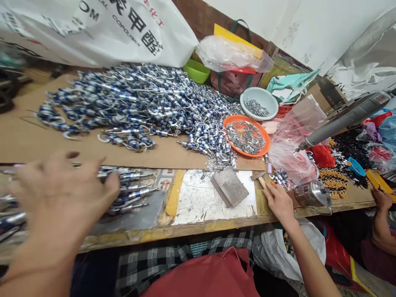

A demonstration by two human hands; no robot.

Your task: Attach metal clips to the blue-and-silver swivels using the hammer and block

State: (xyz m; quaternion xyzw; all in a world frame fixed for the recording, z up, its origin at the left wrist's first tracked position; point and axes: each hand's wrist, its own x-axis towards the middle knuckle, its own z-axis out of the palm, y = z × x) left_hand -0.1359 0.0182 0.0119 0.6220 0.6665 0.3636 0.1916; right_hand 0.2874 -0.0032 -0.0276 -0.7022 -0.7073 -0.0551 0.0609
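My left hand [62, 194] is raised at the left, fingers spread and slightly blurred, over a row of metal-and-blue parts [133, 187] at the table's near edge. Nothing shows in its grasp. On the right, my right hand [280, 202] is closed around the wooden handle of a small hammer [262, 181], whose head lies near the white sheet [198, 202]. A grey metal block [229, 187] sits on that sheet, left of the hammer. Behind, a large heap of blue and silver parts [139, 99] covers the cardboard [167, 156].
An orange plate [267, 142] of small metal pieces and a pale bowl [259, 94] of pins stand behind. A lidded metal mug [312, 194] is right of my right hand. An electric screwdriver [346, 117] hangs above. Another person's hand [382, 198] is far right.
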